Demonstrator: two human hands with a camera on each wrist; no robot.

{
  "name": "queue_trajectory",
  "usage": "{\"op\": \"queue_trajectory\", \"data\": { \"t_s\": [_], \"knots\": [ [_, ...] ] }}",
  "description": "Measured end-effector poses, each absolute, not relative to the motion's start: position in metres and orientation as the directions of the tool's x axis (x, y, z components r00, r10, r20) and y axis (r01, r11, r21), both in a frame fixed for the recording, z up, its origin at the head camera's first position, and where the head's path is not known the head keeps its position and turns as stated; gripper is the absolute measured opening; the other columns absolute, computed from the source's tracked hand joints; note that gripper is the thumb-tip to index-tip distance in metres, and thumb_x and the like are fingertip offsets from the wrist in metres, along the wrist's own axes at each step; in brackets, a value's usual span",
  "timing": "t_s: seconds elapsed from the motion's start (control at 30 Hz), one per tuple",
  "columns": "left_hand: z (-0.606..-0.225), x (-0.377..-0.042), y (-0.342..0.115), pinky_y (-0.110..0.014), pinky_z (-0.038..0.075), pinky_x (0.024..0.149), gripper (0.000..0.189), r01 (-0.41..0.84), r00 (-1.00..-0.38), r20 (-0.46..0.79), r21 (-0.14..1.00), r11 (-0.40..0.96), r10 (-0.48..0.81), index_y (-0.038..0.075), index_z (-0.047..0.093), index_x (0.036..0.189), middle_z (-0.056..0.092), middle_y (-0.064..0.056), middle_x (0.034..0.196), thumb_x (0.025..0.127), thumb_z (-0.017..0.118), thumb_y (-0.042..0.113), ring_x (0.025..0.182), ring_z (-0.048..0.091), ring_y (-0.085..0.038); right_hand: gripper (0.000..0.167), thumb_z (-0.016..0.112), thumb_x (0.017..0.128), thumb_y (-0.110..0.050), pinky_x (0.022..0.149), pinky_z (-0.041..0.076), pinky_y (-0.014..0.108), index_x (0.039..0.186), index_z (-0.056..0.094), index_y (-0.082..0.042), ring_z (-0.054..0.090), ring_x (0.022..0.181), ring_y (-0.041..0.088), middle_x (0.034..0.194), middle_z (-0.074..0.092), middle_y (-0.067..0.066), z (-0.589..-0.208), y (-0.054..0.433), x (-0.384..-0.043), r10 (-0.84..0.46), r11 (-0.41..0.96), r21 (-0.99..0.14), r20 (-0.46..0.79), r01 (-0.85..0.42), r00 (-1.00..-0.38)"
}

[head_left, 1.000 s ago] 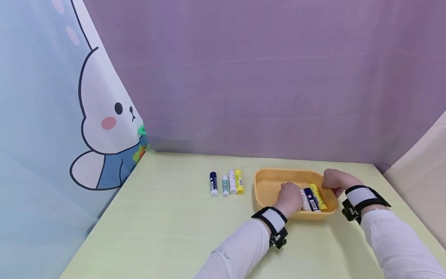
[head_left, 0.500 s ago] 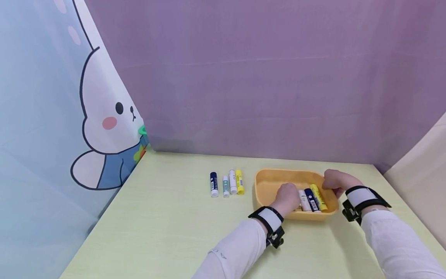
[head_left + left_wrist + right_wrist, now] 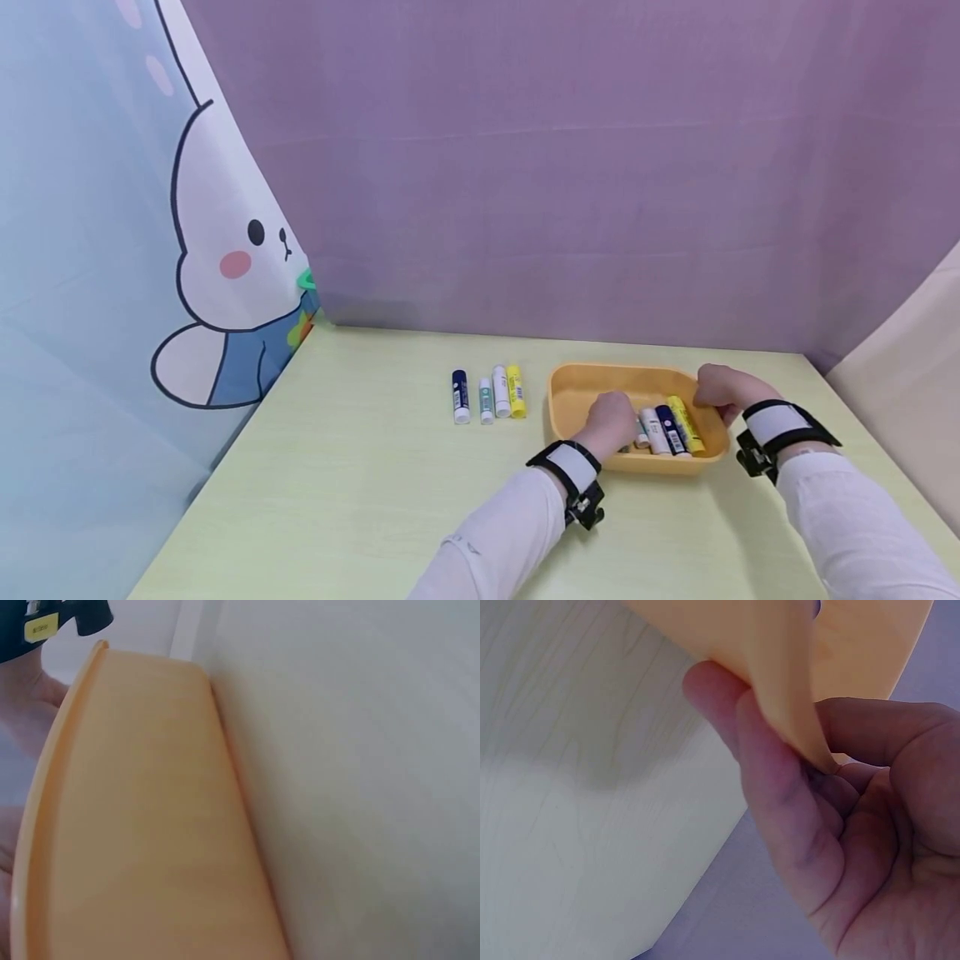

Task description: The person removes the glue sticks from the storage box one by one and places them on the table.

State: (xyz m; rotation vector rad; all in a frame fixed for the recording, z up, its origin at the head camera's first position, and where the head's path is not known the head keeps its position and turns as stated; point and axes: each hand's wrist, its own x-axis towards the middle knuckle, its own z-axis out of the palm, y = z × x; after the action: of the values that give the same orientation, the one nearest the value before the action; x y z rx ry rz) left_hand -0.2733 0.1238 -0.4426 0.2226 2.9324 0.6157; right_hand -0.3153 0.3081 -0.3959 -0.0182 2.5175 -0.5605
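Observation:
An orange plastic bin [image 3: 600, 377] stands on the table. In the head view my right hand [image 3: 726, 390] grips its right end; the right wrist view shows the rim pinched between thumb and fingers. My left hand [image 3: 611, 421] reaches down into the bin, its fingertips hidden. Beside it in the bin lie a small glue stick [image 3: 641, 435], a white glue stick [image 3: 655, 432], a dark blue glue stick [image 3: 672, 431] and a yellow glue stick [image 3: 686, 425]. A small greenish end [image 3: 624, 448] shows under the left hand; I cannot tell whether the hand holds it.
Left of the bin, a dark blue glue stick [image 3: 461, 397], a small teal one [image 3: 486, 401], a white one [image 3: 501, 392] and a yellow one [image 3: 517, 392] lie side by side on the pale table [image 3: 360, 467]. A purple cloth [image 3: 555, 183] hangs behind.
My left hand has shifted left inside the bin, uncovering the white glue stick and then the small one beside it. The right hand has stayed on the rim.

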Motion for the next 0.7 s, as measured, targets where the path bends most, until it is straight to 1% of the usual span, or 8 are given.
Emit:
{"op": "queue_trajectory", "data": {
  "t_s": [0.1,0.33,0.4,0.53,0.6,0.7],
  "knots": [
    [-0.439,-0.274,0.120,-0.020,0.032,0.040,0.040,0.096,-0.980,-0.113,0.448,0.889,0.162,0.012,0.042,0.055,0.038,0.002,0.054,0.090,0.060,0.014,0.045,0.041,-0.010,0.014,0.048,0.085,0.001,0.056,0.056,0.032,0.093,0.051,0.012,0.062,0.057,0.019,0.074,0.060,0.014,-0.397,0.308,-0.316,-0.126,0.919,-0.383,-0.515,0.096,-0.848],
    [-0.423,-0.275,0.110,-0.020,0.033,0.040,0.042,0.110,-0.977,-0.100,0.510,0.853,0.186,0.011,0.039,0.055,0.033,0.002,0.054,0.088,0.065,0.012,0.044,0.038,-0.011,0.014,0.048,0.086,0.001,0.057,0.056,0.032,0.094,0.051,0.012,0.062,0.059,0.020,0.074,0.060,0.015,-0.398,0.309,-0.317,-0.128,0.922,-0.378,-0.509,0.088,-0.851],
    [-0.419,-0.275,0.109,-0.020,0.035,0.041,0.038,0.099,-0.979,-0.098,0.532,0.841,0.177,0.011,0.044,0.057,0.036,0.002,0.055,0.085,0.069,0.013,0.045,0.040,-0.010,0.015,0.048,0.085,0.002,0.057,0.057,0.032,0.094,0.051,0.013,0.062,0.059,0.020,0.075,0.061,0.015,-0.398,0.309,-0.317,-0.129,0.919,-0.383,-0.509,0.090,-0.851],
    [-0.410,-0.277,0.104,-0.020,0.039,0.047,0.027,0.093,-0.981,-0.096,0.528,0.844,0.168,0.010,0.055,0.064,0.048,0.003,0.061,0.081,0.074,0.019,0.050,0.046,-0.010,0.015,0.047,0.084,0.002,0.056,0.056,0.032,0.094,0.051,0.013,0.062,0.058,0.020,0.074,0.061,0.015,-0.399,0.309,-0.317,-0.128,0.918,-0.386,-0.511,0.095,-0.850],
    [-0.406,-0.278,0.101,-0.020,0.041,0.049,0.024,0.091,-0.981,-0.096,0.535,0.840,0.168,0.009,0.058,0.067,0.051,0.002,0.063,0.080,0.076,0.020,0.051,0.048,-0.010,0.015,0.047,0.084,0.002,0.056,0.056,0.031,0.094,0.051,0.013,0.062,0.058,0.019,0.073,0.061,0.015,-0.399,0.308,-0.318,-0.129,0.917,-0.387,-0.512,0.094,-0.849],
    [-0.398,-0.281,0.095,-0.019,0.042,0.052,0.022,0.103,-0.982,-0.076,0.549,0.829,0.173,0.009,0.059,0.073,0.052,0.002,0.068,0.079,0.076,0.020,0.055,0.048,-0.009,0.015,0.047,0.083,0.002,0.056,0.056,0.031,0.093,0.051,0.012,0.062,0.057,0.019,0.073,0.061,0.014,-0.400,0.308,-0.318,-0.129,0.917,-0.387,-0.513,0.094,-0.849]
  ]
}}
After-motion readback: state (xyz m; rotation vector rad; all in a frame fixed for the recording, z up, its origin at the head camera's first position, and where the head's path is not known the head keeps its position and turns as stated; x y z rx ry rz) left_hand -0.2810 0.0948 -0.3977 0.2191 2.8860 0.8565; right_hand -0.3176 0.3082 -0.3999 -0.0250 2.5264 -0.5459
